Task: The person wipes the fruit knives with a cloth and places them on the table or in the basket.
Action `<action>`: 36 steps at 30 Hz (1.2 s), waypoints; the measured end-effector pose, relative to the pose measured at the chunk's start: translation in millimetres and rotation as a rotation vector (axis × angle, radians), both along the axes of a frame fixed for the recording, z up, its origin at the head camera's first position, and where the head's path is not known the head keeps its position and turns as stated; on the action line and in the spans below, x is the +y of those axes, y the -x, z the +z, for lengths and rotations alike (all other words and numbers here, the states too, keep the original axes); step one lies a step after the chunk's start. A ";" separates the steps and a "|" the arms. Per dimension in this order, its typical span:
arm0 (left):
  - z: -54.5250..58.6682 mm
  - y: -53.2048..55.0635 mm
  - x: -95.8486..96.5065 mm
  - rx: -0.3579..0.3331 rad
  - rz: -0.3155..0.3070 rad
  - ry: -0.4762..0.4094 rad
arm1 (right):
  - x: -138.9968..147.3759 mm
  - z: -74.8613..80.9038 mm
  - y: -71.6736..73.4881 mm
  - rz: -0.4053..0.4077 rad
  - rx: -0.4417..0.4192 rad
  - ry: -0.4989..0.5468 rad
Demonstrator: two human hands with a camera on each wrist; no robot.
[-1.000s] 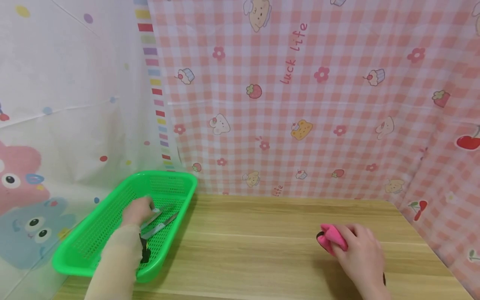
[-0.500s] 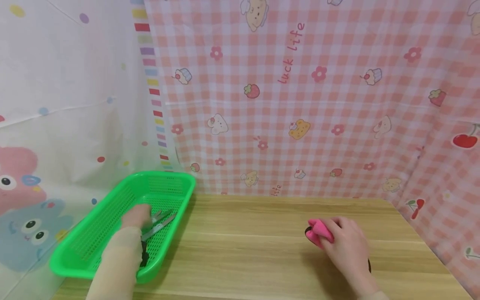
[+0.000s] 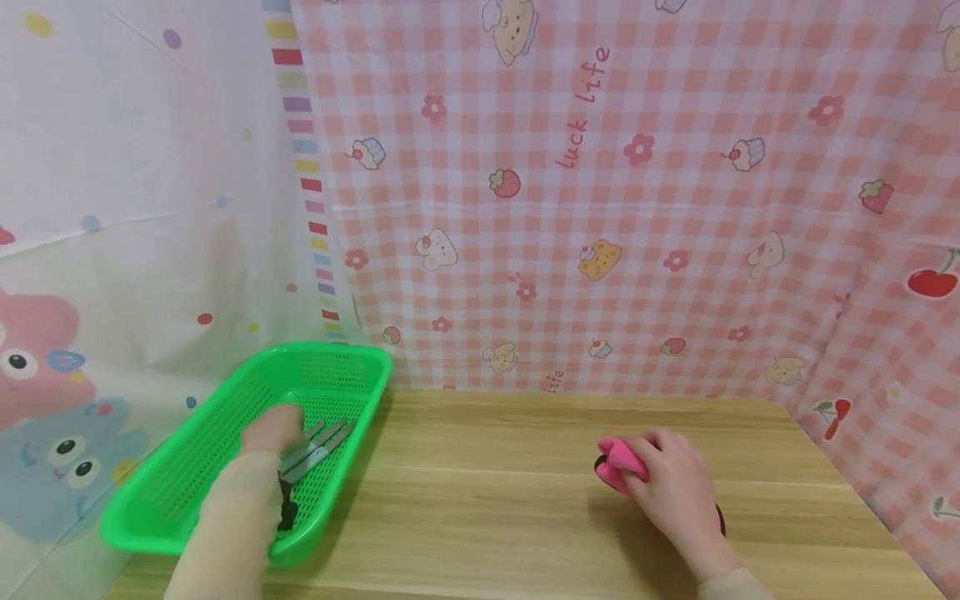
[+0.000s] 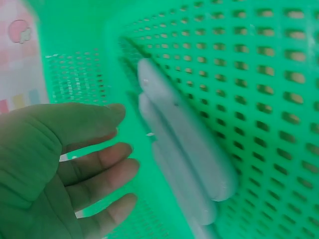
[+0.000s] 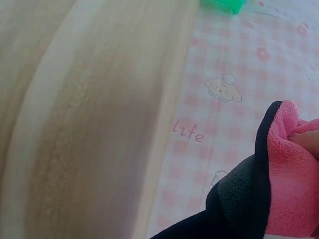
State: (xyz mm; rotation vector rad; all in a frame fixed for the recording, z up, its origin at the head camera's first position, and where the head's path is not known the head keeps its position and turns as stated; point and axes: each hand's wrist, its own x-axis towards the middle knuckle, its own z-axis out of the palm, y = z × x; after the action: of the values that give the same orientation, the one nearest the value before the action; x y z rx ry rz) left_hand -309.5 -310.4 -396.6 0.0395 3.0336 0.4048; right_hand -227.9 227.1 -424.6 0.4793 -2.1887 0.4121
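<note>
In the head view my left hand [image 3: 273, 429] reaches down into the green basket [image 3: 142, 533]. The left wrist view shows that hand [image 4: 65, 164] with fingers extended and apart from one another, nothing between them. Beside its fingertips, three slim knives [image 4: 184, 134] with light grey handles lie side by side against the basket's perforated surface; in the head view the knives [image 3: 318, 450] are right of the hand. Over the right part of the table, my right hand [image 3: 675, 483] grips a bunched pink cloth [image 3: 624, 467]. This cloth [image 5: 294, 189] has black edging and a dark grey reverse side.
The wood-grain table [image 3: 487, 500] extends between basket and right hand. A pink checked curtain [image 3: 480, 208] rises along its back edge, and a white patterned sheet [image 3: 150, 167] hangs on the left. A black object [image 3: 287, 508] shows beside the left wrist.
My right hand has moved left with the pink cloth. My left hand has stayed inside the basket, coming slightly nearer, and another knife now shows beside the others.
</note>
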 end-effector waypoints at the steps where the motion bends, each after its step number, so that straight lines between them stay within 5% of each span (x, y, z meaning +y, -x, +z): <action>1: 2.2 0.0 -0.1 0.006 -0.003 -0.009 | -0.7 -0.3 0.8 0.003 -0.002 -0.007; 9: 22.6 2.4 1.4 0.046 -0.040 -0.060 | -9.6 -2.7 4.5 0.006 -0.076 -0.058; 17: 35.7 4.4 8.9 0.126 -0.118 -0.109 | -22.3 -6.9 7.9 0.024 -0.253 -0.176; 30: 58.2 -6.4 37.2 0.176 -0.204 -0.088 | -30.6 -14.0 4.5 0.094 -0.591 -0.303; 36: 69.6 -13.1 53.9 0.235 -0.258 -0.095 | -28.7 -11.5 2.7 0.135 -0.650 -0.316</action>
State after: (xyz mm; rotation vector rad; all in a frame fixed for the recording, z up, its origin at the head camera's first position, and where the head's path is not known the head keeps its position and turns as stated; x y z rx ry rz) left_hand -296.4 -256.4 -326.9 0.5136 3.1719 0.5550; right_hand -230.6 198.4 -436.1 0.7464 -2.8833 0.3216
